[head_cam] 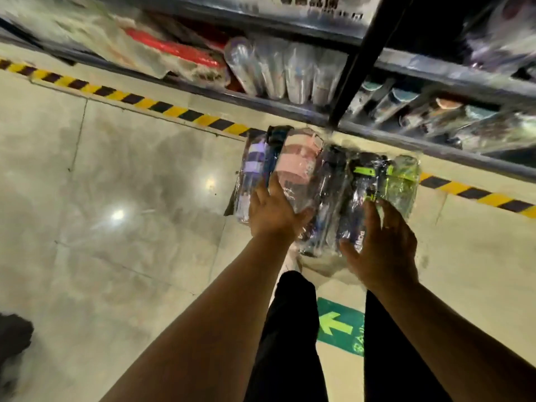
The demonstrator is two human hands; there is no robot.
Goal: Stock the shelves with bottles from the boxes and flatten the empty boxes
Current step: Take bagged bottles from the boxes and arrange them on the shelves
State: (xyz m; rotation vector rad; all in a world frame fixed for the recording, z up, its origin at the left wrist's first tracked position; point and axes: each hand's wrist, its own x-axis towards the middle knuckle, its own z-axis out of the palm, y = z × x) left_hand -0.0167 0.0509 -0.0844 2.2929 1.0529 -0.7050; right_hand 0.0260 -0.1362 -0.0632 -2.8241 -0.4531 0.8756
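Note:
I carry several plastic-wrapped bottles side by side in front of me, just below the shelf edge [377, 134]. My left hand [272, 213] grips the left ones: a purple-banded bottle [252, 166] and a pink-capped bottle [298, 166]. My right hand [380, 245] curls round the right ones: a dark bottle [330, 181], a black bottle with a green strap [362, 181] and a clear green bottle [403, 181]. More wrapped bottles [290, 74] stand on the shelf above.
The dark metal rack has an upright post [356, 62] right above my load. Yellow-black hazard tape [116, 95] runs along the floor by the rack. A green arrow sign [339, 323] lies on the floor between my legs. A dark object [14, 335] sits at the far left.

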